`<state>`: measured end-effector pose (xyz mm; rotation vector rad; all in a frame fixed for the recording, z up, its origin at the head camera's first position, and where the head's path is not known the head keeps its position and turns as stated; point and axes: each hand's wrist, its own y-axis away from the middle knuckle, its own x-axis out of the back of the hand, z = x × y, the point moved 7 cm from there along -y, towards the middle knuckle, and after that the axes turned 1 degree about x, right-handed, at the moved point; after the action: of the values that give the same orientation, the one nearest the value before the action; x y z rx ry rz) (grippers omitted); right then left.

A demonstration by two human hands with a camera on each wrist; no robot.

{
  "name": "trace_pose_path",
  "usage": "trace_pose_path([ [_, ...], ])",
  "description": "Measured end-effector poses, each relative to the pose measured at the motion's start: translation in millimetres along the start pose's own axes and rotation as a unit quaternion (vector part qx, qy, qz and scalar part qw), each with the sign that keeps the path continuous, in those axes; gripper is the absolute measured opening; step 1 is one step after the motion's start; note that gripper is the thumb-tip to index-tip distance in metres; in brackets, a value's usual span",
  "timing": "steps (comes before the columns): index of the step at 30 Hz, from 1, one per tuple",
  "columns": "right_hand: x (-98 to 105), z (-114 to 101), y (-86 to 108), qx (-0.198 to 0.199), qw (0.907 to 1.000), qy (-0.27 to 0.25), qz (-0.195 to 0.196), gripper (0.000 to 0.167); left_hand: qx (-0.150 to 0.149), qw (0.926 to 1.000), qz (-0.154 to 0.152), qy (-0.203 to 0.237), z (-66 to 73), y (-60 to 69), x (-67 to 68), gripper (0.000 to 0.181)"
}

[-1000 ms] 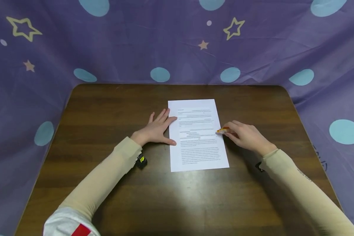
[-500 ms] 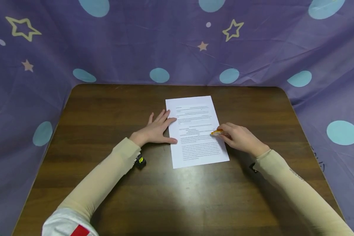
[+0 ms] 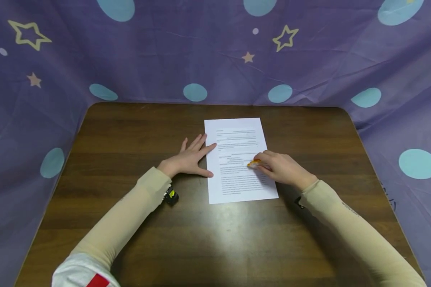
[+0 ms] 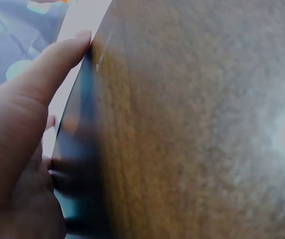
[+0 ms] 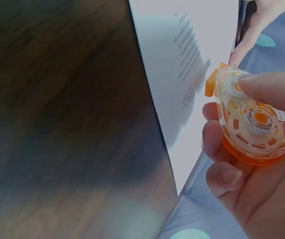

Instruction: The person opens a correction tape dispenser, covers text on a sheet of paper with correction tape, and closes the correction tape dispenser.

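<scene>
A printed sheet of paper [image 3: 237, 187] lies on the wooden table, slightly turned. My left hand [image 3: 189, 160] rests spread at its left edge, with thumb and fingertips touching the sheet's margin; the left wrist view shows the thumb [image 4: 58, 62] along that edge. Over the middle of the text my right hand [image 3: 281, 168] holds an orange correction tape dispenser [image 3: 254, 163], its tip at the lines of print. In the right wrist view the clear-sided correction tape [image 5: 254, 122] sits between thumb and curled fingers, its white and orange reels showing. Whether the tip touches the paper is hard to tell.
The brown wooden table [image 3: 201, 239] extends all around the sheet, with a glare patch in front of it. A purple curtain [image 3: 215, 48] with stars and blue dots hangs behind and at both sides. Small dark devices sit at both wrists.
My right hand has moved left with the correction tape, from the sheet's right edge to mid-text. The paper has shifted and turned slightly. My left hand stays nearly in place.
</scene>
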<state>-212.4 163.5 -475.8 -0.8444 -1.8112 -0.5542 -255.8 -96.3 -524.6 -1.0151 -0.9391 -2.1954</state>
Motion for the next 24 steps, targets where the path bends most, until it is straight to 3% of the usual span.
trace_pose_path([
  [5, -1.6, -4.7, -5.4, 0.001, 0.9999, -0.001, -0.016, 0.020, 0.005, 1.0000, -0.006, -0.003, -0.9, 0.3, -1.0, 0.107],
  [16, -5.9, -11.9, -13.2, 0.018, 0.9992, 0.004, -0.036, 0.020, 0.009, 0.9999, 0.003, -0.012, -1.1, -0.6, -5.1, 0.120],
  [24, -3.9, -15.7, -21.6, 0.029, 0.9972, 0.042, -0.055, 0.016, 0.011, 0.9999, 0.001, -0.006, -7.3, -5.0, -9.2, 0.121],
])
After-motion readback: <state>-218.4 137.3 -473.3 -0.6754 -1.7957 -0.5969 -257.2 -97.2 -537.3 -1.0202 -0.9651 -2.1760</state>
